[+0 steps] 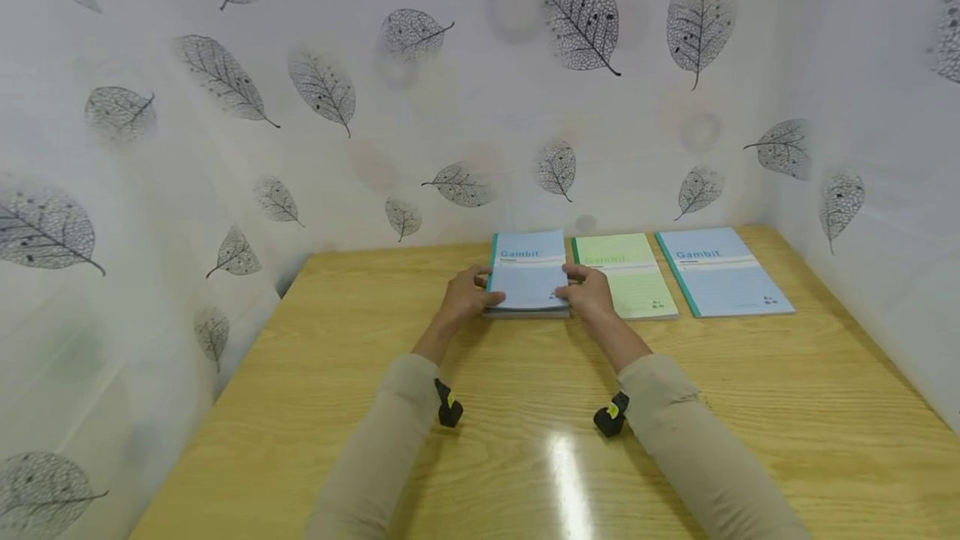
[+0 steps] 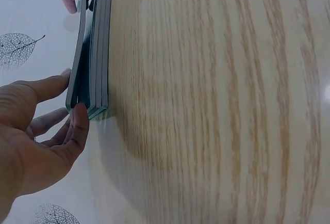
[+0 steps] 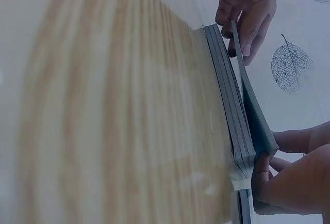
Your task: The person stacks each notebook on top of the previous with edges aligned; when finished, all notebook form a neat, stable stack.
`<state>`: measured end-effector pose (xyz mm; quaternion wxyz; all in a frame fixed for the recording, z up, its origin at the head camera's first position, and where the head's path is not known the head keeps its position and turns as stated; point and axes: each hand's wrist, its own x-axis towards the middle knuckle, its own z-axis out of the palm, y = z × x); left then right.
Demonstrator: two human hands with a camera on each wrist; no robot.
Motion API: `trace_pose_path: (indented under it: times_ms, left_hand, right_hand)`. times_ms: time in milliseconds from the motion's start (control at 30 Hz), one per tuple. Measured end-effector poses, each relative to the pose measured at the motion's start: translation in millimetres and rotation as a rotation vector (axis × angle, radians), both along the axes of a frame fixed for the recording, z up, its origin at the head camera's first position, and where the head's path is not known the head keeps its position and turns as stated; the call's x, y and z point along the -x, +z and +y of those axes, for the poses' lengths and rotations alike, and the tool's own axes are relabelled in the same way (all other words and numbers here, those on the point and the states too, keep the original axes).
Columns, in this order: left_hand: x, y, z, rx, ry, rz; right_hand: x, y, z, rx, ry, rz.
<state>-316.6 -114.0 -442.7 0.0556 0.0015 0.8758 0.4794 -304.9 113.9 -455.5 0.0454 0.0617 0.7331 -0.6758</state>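
A blue "Gambit" notebook (image 1: 528,273) with a teal spine lies over a stack of notebooks (image 2: 101,53) at the back of the table. Its near edge is raised, leaving a gap above the stack, as both wrist views show. At its left edge, my left hand (image 1: 467,297) pinches it with the thumb on top and fingers beneath. My right hand (image 1: 588,294) grips the opposite edge the same way. The covers of the lower notebooks are hidden.
Right of the stack lies a green notebook (image 1: 628,282), partly behind my right hand. Farther right is another blue notebook (image 1: 723,277). A leaf-printed curtain (image 1: 480,107) borders the wooden table (image 1: 337,357) at the back and sides.
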Motion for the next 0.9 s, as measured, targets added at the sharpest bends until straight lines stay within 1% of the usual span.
trace_pose_path:
  times_ms: [100, 233, 433, 700, 800, 900]
  left_hand:
    - [-1.4, -1.0, 1.0, 0.025, 0.008, 0.012]
    - [-2.6, -1.5, 1.6, 0.039, 0.013, 0.009]
    - [-1.3, -2.8, 2.4, 0.056, 0.017, 0.001]
    - [0.1, -6.6, 3.2, 0.106, 0.017, 0.019]
    - [0.1, -7.5, 4.0, 0.105, 0.007, 0.026]
    - [0.2, -7.5, 4.0, 0.104, -0.001, 0.040]
  right_hand:
    - [0.9, -1.8, -0.7, 0.006, 0.003, -0.005]
    - [2.3, -3.3, -1.3, 0.001, -0.001, -0.011]
    - [4.2, -2.4, -0.4, -0.003, -0.013, -0.012]
    - [3.5, -0.4, 3.9, -0.016, -0.010, -0.004]
    - [3.2, -0.6, 4.4, -0.049, -0.001, -0.007]
    - [2.9, -0.7, 5.6, -0.112, 0.028, -0.011]
